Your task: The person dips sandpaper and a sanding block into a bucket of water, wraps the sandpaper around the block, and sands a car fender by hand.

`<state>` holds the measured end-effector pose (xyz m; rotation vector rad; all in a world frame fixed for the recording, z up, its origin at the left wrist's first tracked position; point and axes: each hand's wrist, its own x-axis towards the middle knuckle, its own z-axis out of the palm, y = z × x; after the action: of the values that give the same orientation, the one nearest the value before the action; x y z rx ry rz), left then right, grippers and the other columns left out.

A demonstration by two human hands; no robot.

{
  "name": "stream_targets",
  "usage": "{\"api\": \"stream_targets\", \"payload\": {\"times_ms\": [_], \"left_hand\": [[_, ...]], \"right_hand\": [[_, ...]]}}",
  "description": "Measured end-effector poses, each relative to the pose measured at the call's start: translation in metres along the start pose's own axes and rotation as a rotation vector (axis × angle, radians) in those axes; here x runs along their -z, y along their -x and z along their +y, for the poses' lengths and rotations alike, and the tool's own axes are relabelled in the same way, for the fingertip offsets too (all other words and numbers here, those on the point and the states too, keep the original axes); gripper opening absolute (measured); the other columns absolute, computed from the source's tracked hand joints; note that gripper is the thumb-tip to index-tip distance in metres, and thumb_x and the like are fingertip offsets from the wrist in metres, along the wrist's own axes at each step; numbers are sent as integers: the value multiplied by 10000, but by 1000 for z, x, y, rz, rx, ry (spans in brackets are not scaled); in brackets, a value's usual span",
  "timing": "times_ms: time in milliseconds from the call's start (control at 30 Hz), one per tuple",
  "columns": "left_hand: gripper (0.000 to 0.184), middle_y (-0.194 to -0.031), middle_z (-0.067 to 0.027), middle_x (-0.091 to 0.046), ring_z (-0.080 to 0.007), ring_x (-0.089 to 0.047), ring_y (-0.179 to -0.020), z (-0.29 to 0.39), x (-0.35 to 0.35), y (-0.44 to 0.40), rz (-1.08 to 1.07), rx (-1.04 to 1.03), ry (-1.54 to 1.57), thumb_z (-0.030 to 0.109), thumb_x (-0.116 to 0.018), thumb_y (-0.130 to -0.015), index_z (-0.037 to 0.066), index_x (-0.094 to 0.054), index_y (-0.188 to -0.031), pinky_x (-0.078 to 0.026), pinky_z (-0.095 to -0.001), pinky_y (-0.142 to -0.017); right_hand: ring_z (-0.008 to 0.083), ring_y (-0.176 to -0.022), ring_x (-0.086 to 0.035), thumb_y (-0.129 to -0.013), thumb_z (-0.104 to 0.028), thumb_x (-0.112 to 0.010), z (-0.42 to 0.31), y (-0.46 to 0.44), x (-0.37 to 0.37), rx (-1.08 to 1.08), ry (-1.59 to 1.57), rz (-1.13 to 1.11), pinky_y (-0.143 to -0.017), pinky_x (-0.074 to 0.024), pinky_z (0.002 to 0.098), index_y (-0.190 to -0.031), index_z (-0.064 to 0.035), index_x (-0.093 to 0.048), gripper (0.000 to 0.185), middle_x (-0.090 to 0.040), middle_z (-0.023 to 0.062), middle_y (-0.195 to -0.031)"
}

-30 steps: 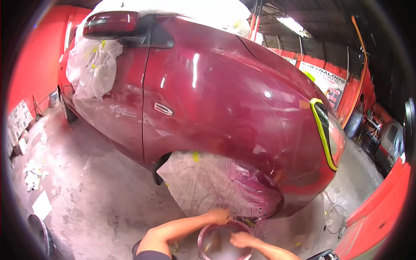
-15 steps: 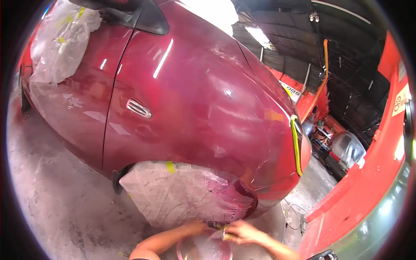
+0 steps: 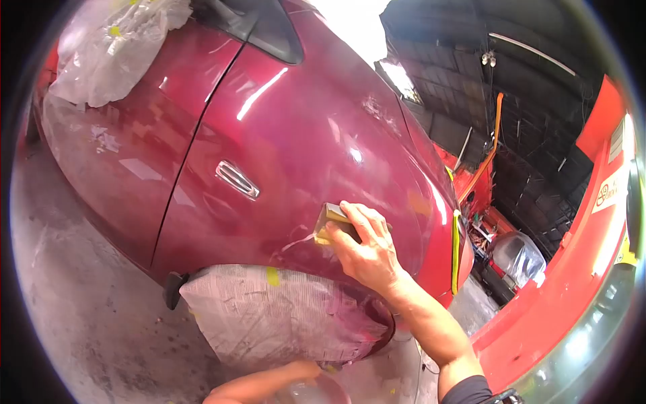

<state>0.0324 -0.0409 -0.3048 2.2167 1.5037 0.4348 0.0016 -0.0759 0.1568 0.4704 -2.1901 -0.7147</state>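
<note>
My right hand (image 3: 369, 252) presses a sanding block (image 3: 328, 222), its fingers wrapped over the far side. The block looks yellowish with a grey sheet around it, probably sandpaper. It lies against the dark red car body (image 3: 303, 168), above the wheel arch and right of the chrome door handle (image 3: 237, 180). A thin wet streak runs down the paint from the block. Low in the view, my left hand (image 3: 304, 369) is at the rim of a pinkish bucket (image 3: 336, 389); its fingers are blurred and partly hidden.
Newspaper (image 3: 256, 310) masks the wheel, held with yellow-green tape (image 3: 272, 276). Plastic sheeting (image 3: 121, 50) hangs over the car's far left part. Yellow-green tape (image 3: 455, 252) lines the rear edge. A red structure (image 3: 565, 269) stands at right on the concrete floor (image 3: 101, 269).
My right hand has risen from the bucket up to the car panel with the block in it. My left hand has stayed low by the bucket. The view has shifted slightly.
</note>
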Motion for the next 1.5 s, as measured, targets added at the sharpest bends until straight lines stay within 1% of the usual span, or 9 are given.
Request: {"api": "stream_targets", "payload": {"times_ms": [67, 167, 233, 467, 633, 767, 1133, 1300, 1500], "left_hand": [[414, -1043, -206, -733, -392, -704, -983, 17, -4, -23, 244, -240, 40, 321, -715, -828, 21, -719, -1114, -556, -518, -844], [541, -1077, -233, -716, -414, -686, -1012, 90, 77, 3, -48, -116, 122, 351, -729, -849, 26, -637, -1272, -547, -516, -861], [626, -1082, -237, -712, -414, -677, -1037, 101, 85, 6, 302, -325, 64, 405, -704, -893, 28, -553, -1369, -542, -511, -878], [669, -1075, -245, -705, -438, -668, -1021, 124, 188, 78, 234, -174, 112, 428, -681, -919, 51, -485, -1436, -533, -531, -865], [675, -1041, -238, -702, -441, -666, -1015, 128, 160, 61, 265, -266, 57, 432, -692, -910, 63, -476, -1432, -524, -555, -843], [659, -1091, -242, -706, -438, -666, -1055, 149, 176, 102, 134, -197, -3, 432, -693, -909, 59, -492, -1414, -530, -538, -888], [702, -1114, -246, -707, -439, -656, -1093, 146, 165, 94, 111, -272, -19, 451, -684, -913, 65, -469, -1458, -534, -532, -912], [764, -1138, -240, -707, -424, -659, -1111, 155, 155, 68, 83, -377, 44, 475, -687, -909, 83, -420, -1508, -537, -520, -940], [761, -1138, -270, -693, -416, -654, -1111, 145, 165, 103, 70, -275, 9, 464, -676, -925, 58, -406, -1511, -529, -544, -912]], "right_hand": [[361, -1246, -566, -752, -76, -766, 2, 3, 1, -11, 10, -31, -1054, -456, 475, -1138, -112, -738, 389, -582, 190, -1372], [369, -1249, -562, -741, -62, -752, 0, 4, 7, -20, 4, -71, -1070, -441, 482, -1118, -94, -732, 379, -578, 194, -1375], [367, -1264, -550, -773, -69, -708, 2, 3, 13, 0, 1, -94, -1075, -438, 513, -1101, -90, -716, 329, -582, 191, -1365], [418, -1237, -591, -692, 37, -734, 27, 88, 25, -22, 30, -43, -1042, -491, 521, -998, -32, -749, 314, -612, 237, -1333], [377, -1223, -603, -711, 13, -706, -13, -29, -11, 86, -84, -14, -1069, -462, 510, -1079, -87, -725, 382, -630, 187, -1323], [413, -1228, -597, -717, 10, -714, 26, 85, 23, -13, -17, -23, -1070, -459, 545, -1015, -25, -735, 301, -624, 224, -1311], [421, -1208, -594, -701, 44, -734, 27, 101, 19, -31, -46, 12, -1017, -507, 532, -1037, -34, -733, 345, -612, 225, -1305], [364, -1238, -587, -727, -15, -745, -6, -35, -7, 98, -82, -56, -1019, -481, 482, -1073, -58, -709, 351, -617, 187, -1327], [424, -1227, -590, -755, 0, -772, 29, 85, 16, -113, -21, 12, -1061, -487, 476, -1015, -35, -724, 267, -613, 229, -1332]]}}
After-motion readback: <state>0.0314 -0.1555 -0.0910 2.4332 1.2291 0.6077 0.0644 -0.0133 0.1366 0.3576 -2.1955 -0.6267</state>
